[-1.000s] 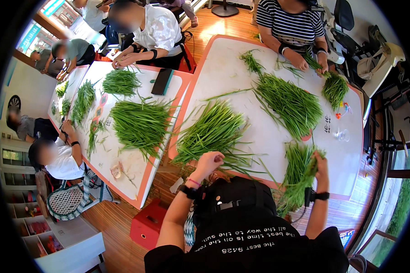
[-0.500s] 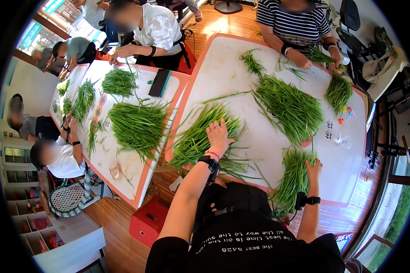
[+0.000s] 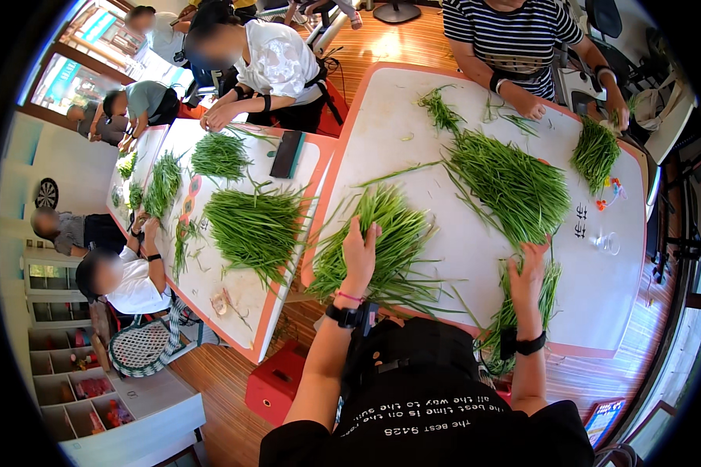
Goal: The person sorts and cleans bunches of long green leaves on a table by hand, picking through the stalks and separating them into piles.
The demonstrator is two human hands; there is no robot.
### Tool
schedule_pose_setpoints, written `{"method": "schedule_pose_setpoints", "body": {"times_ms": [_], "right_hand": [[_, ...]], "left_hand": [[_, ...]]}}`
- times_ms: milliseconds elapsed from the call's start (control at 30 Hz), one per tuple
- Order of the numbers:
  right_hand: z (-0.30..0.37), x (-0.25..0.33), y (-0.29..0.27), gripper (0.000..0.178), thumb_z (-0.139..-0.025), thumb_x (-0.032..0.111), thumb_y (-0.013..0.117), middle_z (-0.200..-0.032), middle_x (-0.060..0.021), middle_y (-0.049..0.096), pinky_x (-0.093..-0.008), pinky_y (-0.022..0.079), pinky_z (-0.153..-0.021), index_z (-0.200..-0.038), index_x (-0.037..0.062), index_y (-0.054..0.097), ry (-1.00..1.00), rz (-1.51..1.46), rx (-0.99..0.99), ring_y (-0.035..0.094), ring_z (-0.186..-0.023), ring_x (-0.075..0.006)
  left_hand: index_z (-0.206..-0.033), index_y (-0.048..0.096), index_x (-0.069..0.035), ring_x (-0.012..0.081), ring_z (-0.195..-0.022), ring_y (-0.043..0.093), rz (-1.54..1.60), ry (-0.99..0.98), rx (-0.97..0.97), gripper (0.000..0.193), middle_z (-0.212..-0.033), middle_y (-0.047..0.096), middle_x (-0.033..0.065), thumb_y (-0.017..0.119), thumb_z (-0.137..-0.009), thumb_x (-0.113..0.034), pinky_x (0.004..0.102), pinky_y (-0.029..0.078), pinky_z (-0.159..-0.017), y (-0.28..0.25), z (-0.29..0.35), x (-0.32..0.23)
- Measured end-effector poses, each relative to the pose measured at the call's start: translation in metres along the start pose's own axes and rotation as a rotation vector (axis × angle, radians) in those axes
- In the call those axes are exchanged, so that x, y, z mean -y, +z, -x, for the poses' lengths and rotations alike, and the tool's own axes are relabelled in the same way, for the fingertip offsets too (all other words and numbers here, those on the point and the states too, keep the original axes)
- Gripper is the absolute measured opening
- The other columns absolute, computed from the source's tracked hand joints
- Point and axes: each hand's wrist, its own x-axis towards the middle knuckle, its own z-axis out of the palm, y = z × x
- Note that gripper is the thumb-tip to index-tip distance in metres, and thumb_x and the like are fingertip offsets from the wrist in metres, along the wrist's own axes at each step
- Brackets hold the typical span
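Two heaps of long green chives lie near me on the white table with its pink edge. Against the near left heap rests my left hand, turned on its side, fingers extended and thumb apart. My right hand is spread above the near right heap, covering part of it, with its fingertips close to the lower end of the large middle heap. Neither hand grips any stalks that I can see. Both wrists carry black bands.
Across the table, a person in a striped top works by a smaller chive bundle. A clear cup stands at the right. On the adjoining left table lie more chives and a black case. A red stool stands below.
My left hand has turned from palm-down to on its side over the left heap. My right hand has moved inward and farther up, over the right heap. The whole view has shifted slightly.
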Motion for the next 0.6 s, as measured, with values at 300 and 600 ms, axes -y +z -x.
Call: {"method": "schedule_pose_setpoints", "body": {"times_ms": [300,600], "right_hand": [[-0.006,0.125,0.058,0.034,-0.075,0.009,0.066,-0.096,-0.0136,0.058,-0.0321,0.047,-0.071,-0.105,-0.0005,0.054,-0.278,-0.667,0.42,0.057,-0.081,-0.0241],[-0.021,0.19,0.061,0.041,-0.087,0.019,0.057,-0.101,-0.003,0.057,-0.0193,0.043,-0.058,-0.123,0.0021,0.046,0.128,-1.412,0.682,0.051,-0.07,-0.0057]], "left_hand": [[-0.097,0.049,-0.001,0.006,-0.062,0.046,0.391,0.044,-0.126,0.014,-0.079,0.058,0.0039,0.055,-0.088,-0.01,0.0206,0.038,-0.055,-0.043,0.023,-0.05],[-0.093,0.048,-0.004,0.0058,-0.06,0.043,0.584,0.023,-0.068,0.007,-0.081,0.057,0.0062,0.049,-0.091,-0.01,0.019,0.034,-0.053,-0.049,0.059,-0.072]]}}
